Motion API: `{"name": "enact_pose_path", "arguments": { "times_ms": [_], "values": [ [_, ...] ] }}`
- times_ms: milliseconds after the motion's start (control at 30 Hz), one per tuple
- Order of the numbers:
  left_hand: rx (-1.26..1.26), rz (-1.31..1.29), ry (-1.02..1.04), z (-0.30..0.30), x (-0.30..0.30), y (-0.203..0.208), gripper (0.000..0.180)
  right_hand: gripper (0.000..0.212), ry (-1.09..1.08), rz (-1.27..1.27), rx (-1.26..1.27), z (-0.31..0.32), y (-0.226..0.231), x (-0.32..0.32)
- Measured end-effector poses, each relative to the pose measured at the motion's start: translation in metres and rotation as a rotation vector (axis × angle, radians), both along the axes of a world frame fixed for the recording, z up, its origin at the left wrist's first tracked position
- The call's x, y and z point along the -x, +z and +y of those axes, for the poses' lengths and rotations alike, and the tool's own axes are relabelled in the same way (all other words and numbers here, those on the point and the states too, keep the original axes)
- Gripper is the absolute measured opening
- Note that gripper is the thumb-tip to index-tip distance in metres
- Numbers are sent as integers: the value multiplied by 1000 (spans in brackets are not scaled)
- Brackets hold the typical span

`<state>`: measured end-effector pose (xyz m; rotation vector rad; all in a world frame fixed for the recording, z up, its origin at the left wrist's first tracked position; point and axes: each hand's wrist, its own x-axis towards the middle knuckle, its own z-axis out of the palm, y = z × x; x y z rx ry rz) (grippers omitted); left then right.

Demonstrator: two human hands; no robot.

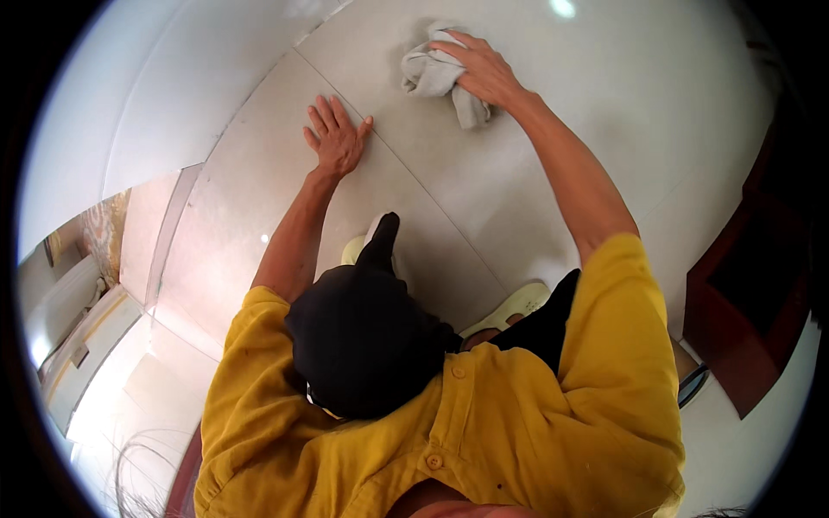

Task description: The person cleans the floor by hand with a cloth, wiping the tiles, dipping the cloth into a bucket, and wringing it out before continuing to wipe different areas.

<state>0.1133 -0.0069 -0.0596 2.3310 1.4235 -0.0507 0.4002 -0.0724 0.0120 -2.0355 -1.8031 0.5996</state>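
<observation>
A crumpled light grey cloth (429, 71) lies against the pale tiled floor (414, 250) at the far middle. My right hand (488, 72) presses on it, with the fingers over its folds and one end trailing out toward me. To the left, my left hand (338, 138) rests flat on the tiles beside a joint line, fingers spread and nothing in it. Below both hands are my bent knees in black trousers (367, 337) and my pale yellow clogs (522, 304).
A white panel or wall (173, 78) runs along the left. Past its end, a doorway-like gap shows a white box-like thing (86, 345). Dark red furniture (747, 302) stands at the right, with a dark rounded object (693, 384) by its foot.
</observation>
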Motion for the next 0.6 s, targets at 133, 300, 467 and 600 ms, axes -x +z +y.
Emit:
{"name": "enact_pose_path", "arguments": {
  "times_ms": [133,300,467,600],
  "values": [
    [-41,75,10,1,7,2,89,55,-128,244,-73,-70,49,-18],
    [-146,18,-8,-9,-5,-2,84,77,-765,187,-31,-234,-13,-128],
    [-163,88,-21,-11,-5,3,81,63,-1687,-429,224,-361,-88,-103],
    [-218,62,-30,-12,0,-3,78,63,-1736,-549,203,-290,-84,-75]
  ]
}}
